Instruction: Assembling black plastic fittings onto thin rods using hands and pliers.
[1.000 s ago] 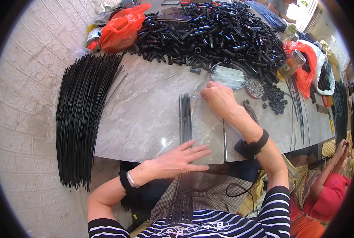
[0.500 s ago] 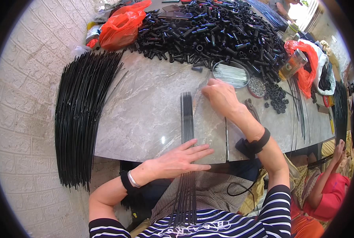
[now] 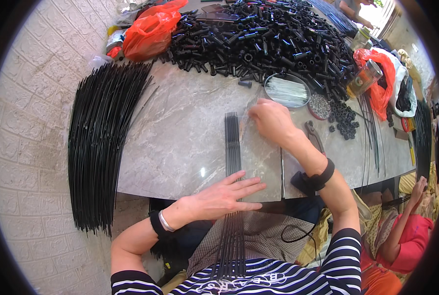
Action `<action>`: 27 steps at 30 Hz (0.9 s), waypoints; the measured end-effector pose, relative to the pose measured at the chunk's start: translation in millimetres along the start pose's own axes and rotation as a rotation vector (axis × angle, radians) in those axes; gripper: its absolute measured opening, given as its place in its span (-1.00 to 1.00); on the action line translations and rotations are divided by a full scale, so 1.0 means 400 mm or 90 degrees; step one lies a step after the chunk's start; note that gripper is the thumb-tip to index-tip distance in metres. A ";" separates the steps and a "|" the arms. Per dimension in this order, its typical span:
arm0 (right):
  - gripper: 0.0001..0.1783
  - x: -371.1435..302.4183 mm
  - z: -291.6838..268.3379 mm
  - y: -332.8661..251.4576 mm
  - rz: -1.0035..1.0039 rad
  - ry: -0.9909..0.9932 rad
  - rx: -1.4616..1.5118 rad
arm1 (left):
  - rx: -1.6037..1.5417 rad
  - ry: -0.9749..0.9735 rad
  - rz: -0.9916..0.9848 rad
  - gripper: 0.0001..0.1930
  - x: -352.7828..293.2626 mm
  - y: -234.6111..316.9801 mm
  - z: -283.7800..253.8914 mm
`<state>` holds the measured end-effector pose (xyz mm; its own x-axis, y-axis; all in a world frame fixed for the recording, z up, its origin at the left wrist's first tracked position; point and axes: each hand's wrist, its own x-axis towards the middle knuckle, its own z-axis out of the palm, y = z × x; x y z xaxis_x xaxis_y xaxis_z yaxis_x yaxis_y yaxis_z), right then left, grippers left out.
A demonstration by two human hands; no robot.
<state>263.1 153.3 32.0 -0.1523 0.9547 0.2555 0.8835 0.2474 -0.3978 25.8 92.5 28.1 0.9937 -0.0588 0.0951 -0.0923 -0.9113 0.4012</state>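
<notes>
Black rods [image 3: 233, 152] at frame center are partly concealed under the left hand [image 3: 223, 197], palm down, fingers spread. A barely discernible pale strand [image 3: 243, 116] is pinched in the curled right hand [image 3: 271, 119].

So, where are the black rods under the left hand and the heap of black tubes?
Black rods [image 3: 233, 153], head view, upper part of the row.
Heap of black tubes [image 3: 266, 44], head view, its middle.

Rods [image 3: 233, 152] centre; pliers [image 3: 315, 137] right
</notes>
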 end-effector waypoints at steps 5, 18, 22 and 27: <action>-0.83 -0.002 -0.013 -0.026 0.033 -0.052 -0.001 | -0.004 0.006 -0.002 -0.39 -0.003 -0.002 0.001; -0.83 0.019 0.020 -0.023 0.008 0.005 -0.025 | -0.006 0.009 0.003 -0.40 -0.001 -0.004 0.000; -0.83 0.022 0.026 -0.028 -0.057 0.011 -0.109 | -0.021 0.004 -0.012 -0.38 -0.001 0.000 -0.005; -0.83 0.018 0.027 -0.029 -0.022 0.010 -0.093 | -0.035 -0.010 -0.033 -0.37 -0.003 0.008 -0.011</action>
<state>247.1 159.0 29.0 -0.1774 0.9433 0.2807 0.9333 0.2518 -0.2562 24.1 91.5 33.2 0.9981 -0.0181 0.0592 -0.0431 -0.8899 0.4542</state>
